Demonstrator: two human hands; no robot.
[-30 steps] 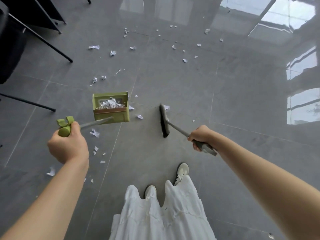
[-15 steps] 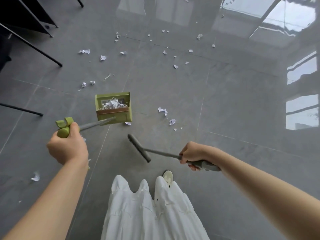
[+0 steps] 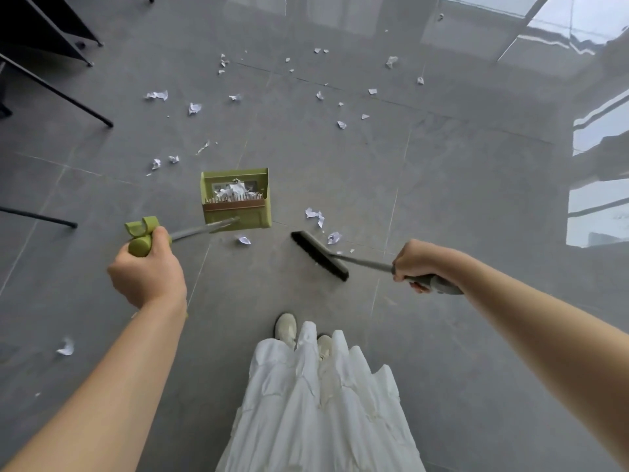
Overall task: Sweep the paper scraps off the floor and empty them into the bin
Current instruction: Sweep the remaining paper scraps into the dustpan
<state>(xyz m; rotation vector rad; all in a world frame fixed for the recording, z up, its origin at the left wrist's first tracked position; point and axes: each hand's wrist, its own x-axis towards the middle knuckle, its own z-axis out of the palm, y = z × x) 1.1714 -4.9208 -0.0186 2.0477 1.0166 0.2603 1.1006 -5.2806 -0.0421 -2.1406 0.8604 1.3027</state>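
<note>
Since half a second ago the broom head (image 3: 320,255) has swung from the lower middle of the frame out to the right of centre, and it now lies slanted just below two crumpled scraps (image 3: 315,215), where a second ago it stood almost on end near the dustpan. The green dustpan (image 3: 236,199) stays at the centre of the frame, with its open mouth facing up the picture and a heap of white paper (image 3: 231,190) inside behind a row of comb teeth.

The left hand (image 3: 148,270) grips the green end of the dustpan's handle (image 3: 141,245); its fingers are curled under and hidden behind the back of the hand. The right hand (image 3: 417,264) is wrapped round the grey broom handle (image 3: 434,284), with the knuckles up and the fingertips mostly out of sight beneath.

One scrap (image 3: 243,240) lies just below the dustpan, and another (image 3: 334,238) sits just above the bristles. Many more paper scraps (image 3: 194,108) are strewn across the grey tiled floor (image 3: 442,185) in the upper half of the frame; the farthest are too small to make out. A lone piece (image 3: 65,348) sits at the lower left.

Black furniture legs (image 3: 58,93) cut in from the upper left, their tops out of frame. White trousers (image 3: 316,410) hide most of the pale shoes (image 3: 286,327) at the bottom centre. Glare from windows washes out the floor at the right edge. No bin shows.
</note>
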